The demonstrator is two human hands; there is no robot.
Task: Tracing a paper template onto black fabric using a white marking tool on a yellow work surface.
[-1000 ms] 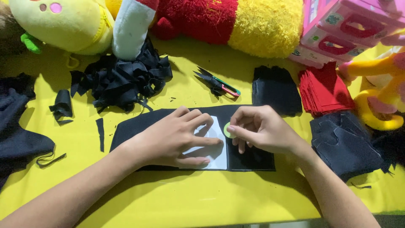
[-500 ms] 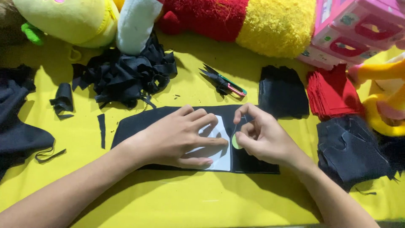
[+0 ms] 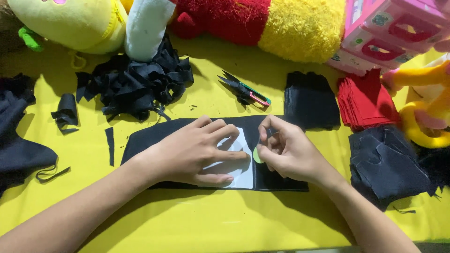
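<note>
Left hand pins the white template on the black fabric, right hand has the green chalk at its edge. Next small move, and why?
Probably draw the green chalk along the white template's right edge. The left hand lies flat on it, pinning it to the black fabric, and the right hand pinches the chalk against that edge.

Yellow table (image 3: 197,225), black fabric strip (image 3: 154,136), white template (image 3: 241,175).

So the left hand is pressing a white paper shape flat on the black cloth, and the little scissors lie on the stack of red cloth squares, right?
Not quite. The left hand does press the white paper shape flat on the black cloth, but the little scissors lie on the bare yellow table, left of the stack of red cloth squares and apart from it. The head view shows this.
</note>
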